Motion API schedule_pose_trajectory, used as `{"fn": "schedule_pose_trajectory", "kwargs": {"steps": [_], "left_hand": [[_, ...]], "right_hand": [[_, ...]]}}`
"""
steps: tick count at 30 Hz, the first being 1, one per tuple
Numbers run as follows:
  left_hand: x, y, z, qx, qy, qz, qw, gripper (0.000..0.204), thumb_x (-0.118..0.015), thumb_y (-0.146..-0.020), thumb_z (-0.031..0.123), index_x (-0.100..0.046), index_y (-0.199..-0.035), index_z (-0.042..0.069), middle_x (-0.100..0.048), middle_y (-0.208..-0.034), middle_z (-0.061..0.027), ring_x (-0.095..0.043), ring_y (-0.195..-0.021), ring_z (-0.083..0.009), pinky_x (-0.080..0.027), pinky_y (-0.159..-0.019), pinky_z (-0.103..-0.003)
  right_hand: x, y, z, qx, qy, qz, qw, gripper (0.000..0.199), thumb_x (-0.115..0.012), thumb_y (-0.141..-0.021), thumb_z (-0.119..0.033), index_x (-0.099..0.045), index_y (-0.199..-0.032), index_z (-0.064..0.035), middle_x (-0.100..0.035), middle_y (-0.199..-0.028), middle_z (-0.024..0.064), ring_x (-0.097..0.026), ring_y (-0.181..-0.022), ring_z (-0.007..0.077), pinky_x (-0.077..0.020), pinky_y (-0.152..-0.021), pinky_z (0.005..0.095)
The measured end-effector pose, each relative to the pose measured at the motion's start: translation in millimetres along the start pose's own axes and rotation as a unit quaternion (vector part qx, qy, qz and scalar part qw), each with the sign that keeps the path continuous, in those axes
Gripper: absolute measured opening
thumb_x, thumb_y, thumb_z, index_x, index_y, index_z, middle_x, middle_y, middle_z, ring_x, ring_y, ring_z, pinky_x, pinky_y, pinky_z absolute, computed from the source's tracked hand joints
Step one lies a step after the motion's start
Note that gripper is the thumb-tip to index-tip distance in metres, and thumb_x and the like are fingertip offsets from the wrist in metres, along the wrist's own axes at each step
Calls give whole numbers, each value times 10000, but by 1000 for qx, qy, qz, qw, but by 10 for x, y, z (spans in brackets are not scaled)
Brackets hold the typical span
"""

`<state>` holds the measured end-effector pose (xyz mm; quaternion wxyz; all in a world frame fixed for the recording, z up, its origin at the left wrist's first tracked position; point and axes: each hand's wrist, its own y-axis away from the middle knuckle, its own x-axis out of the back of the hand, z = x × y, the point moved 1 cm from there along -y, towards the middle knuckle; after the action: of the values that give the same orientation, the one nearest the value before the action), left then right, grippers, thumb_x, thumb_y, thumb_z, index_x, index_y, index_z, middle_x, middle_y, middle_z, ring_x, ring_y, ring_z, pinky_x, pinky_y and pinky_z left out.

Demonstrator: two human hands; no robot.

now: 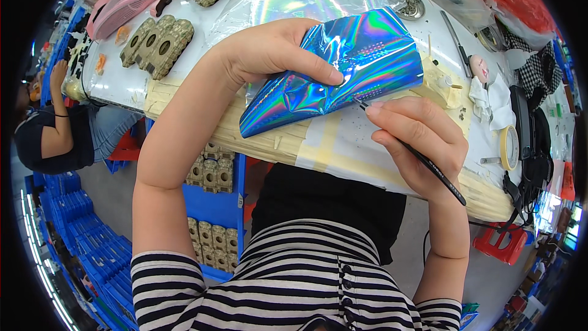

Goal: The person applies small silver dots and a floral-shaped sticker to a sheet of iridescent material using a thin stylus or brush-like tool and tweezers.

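Observation:
My left hand (278,55) grips a shiny blue holographic sheet (380,43), its thumb pressed on top near the middle. The sheet is bent and creased, held just over the table's near edge. Rows of small pinkish dots show on its right part. In my right hand (422,141) is a slim pair of black tweezers (432,168), slanting up to the left. Their tips meet or nearly meet the sheet's lower edge; I cannot tell whether they pinch anything. Under the sheet, clear plastic film (245,9) lies on the white table.
Camouflage-patterned parts with round holes (162,46) lie at the left, by a pink mesh item (125,6). A round metal dish (404,1), a tape roll (508,147) and a thin metal tool (456,43) are at the right. Blue racking (211,199) stands below. Another person (58,129) sits at far left.

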<state>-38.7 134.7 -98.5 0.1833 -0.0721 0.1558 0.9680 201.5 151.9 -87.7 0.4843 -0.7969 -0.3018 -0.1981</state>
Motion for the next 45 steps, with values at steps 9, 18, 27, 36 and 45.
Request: {"fn": "schedule_pose_trajectory", "kwargs": {"steps": [9,18,27,36,45], "left_hand": [[40,-5,-23,34,1,7,999,595,-793,-771,69,-539,-1302,-19,-676,-1165,-98,-648,-1025,-148,-513,-927,-307],[49,0,-22,32,-2,7,999,608,-797,-766,75,-536,-1308,-11,-674,-1158,-82,-640,-1017,-134,-511,-918,-299],[59,-3,-32,34,-5,6,999,615,-801,-762,85,-537,-1310,-3,-675,-1156,-80,-644,-1009,-132,-513,-913,-296],[36,18,-6,30,-5,8,999,610,-798,-767,87,-542,-1313,-4,-675,-1164,-84,-644,-1015,-133,-518,-911,-297],[18,14,-2,21,-36,15,999,645,-850,-702,86,-565,-1273,-5,-683,-1130,-71,-636,-1001,-131,-504,-922,-294]], "right_hand": [[19,49,-22,19,22,2,1000,230,-770,-786,-63,-692,-993,-1,-696,-853,136,-683,-748,254,-548,-668,316],[22,103,15,-2,-73,-45,996,123,-660,-825,-5,-627,-944,4,-719,-869,187,-721,-781,282,-566,-704,328],[8,105,3,-68,-100,-81,989,191,-743,-756,1,-583,-851,-41,-681,-774,96,-693,-704,252,-546,-628,332],[37,124,37,-60,-74,-90,991,191,-755,-757,-25,-603,-872,-37,-682,-789,102,-661,-669,257,-533,-629,334],[-15,62,49,32,6,-1,999,294,-820,-668,-15,-667,-918,-26,-655,-787,104,-638,-679,261,-517,-608,330]]}}
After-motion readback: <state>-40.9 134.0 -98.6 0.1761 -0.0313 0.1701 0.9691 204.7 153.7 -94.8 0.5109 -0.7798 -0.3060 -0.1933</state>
